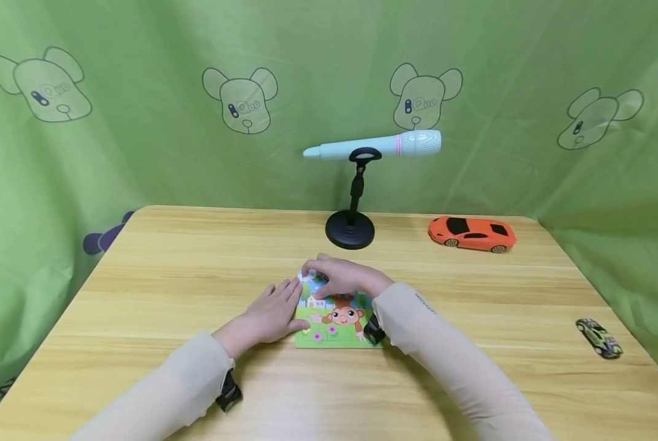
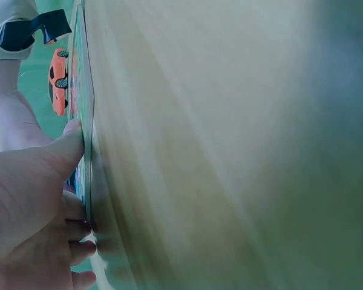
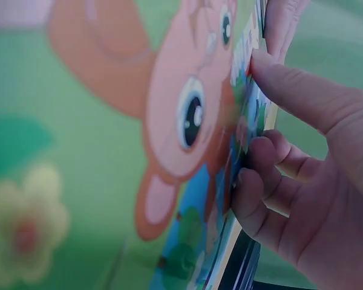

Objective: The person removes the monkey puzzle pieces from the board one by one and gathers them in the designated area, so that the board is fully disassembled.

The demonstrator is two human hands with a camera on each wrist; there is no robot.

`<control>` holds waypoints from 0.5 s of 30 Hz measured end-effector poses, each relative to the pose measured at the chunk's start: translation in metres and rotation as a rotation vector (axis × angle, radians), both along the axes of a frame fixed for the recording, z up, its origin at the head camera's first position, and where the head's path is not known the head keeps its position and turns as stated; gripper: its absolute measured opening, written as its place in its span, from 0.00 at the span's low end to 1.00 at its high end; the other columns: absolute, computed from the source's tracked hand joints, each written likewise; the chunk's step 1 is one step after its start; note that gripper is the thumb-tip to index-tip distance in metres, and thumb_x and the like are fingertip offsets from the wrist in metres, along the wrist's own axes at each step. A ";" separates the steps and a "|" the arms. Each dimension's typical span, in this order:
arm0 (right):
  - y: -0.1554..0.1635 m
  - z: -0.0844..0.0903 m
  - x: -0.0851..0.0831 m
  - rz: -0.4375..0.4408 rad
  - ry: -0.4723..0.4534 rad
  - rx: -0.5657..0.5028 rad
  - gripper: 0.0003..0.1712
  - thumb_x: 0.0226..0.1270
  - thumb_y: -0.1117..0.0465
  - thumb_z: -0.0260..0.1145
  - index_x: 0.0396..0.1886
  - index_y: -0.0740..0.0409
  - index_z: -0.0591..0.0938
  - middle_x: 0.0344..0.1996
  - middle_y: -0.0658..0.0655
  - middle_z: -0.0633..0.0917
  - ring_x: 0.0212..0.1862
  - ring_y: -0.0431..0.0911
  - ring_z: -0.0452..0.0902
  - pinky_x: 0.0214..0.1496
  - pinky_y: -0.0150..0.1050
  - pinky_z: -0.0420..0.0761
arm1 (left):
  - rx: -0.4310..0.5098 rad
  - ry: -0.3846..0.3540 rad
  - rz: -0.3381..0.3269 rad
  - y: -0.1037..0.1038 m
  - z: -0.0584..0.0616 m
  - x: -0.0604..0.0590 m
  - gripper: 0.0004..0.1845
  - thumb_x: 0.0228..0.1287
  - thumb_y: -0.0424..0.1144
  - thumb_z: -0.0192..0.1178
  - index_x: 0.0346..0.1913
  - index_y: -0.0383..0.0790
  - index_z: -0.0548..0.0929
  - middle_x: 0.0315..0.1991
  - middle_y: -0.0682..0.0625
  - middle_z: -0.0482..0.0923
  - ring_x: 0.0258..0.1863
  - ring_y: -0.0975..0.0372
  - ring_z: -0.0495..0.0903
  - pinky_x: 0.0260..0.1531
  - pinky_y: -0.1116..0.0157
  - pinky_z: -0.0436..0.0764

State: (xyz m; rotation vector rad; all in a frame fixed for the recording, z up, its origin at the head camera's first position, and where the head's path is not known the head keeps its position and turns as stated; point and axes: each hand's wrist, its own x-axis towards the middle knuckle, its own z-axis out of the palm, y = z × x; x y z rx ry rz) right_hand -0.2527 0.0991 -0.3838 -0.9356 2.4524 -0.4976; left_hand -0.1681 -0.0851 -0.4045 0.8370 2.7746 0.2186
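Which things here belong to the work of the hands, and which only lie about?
In use: monkey puzzle, left hand, right hand.
Lying about: orange toy car, small dark toy car, microphone on stand.

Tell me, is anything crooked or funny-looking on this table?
Nothing much. The monkey puzzle lies flat under both hands. The only oddity is the microphone, lying sideways across its stand rather than upright.
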 end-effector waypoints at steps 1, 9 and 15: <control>0.000 0.000 0.000 -0.005 -0.001 -0.002 0.25 0.59 0.55 0.67 0.56 0.45 0.72 0.43 0.52 0.71 0.41 0.46 0.69 0.47 0.41 0.72 | 0.000 0.001 0.001 0.000 0.000 0.000 0.43 0.65 0.59 0.46 0.69 0.27 0.52 0.70 0.37 0.46 0.68 0.47 0.47 0.64 0.48 0.49; 0.000 -0.002 0.001 -0.041 0.031 -0.033 0.25 0.58 0.56 0.68 0.53 0.54 0.70 0.44 0.53 0.72 0.43 0.44 0.69 0.49 0.40 0.72 | -0.001 -0.003 0.005 0.000 0.000 -0.001 0.43 0.65 0.59 0.47 0.69 0.27 0.52 0.70 0.37 0.46 0.68 0.47 0.47 0.64 0.48 0.49; 0.003 -0.004 0.002 -0.033 0.041 -0.085 0.21 0.58 0.56 0.69 0.46 0.54 0.70 0.40 0.53 0.70 0.40 0.45 0.67 0.44 0.38 0.71 | -0.004 -0.011 0.008 0.001 0.000 0.000 0.43 0.65 0.59 0.46 0.69 0.28 0.52 0.70 0.37 0.46 0.68 0.47 0.47 0.64 0.49 0.48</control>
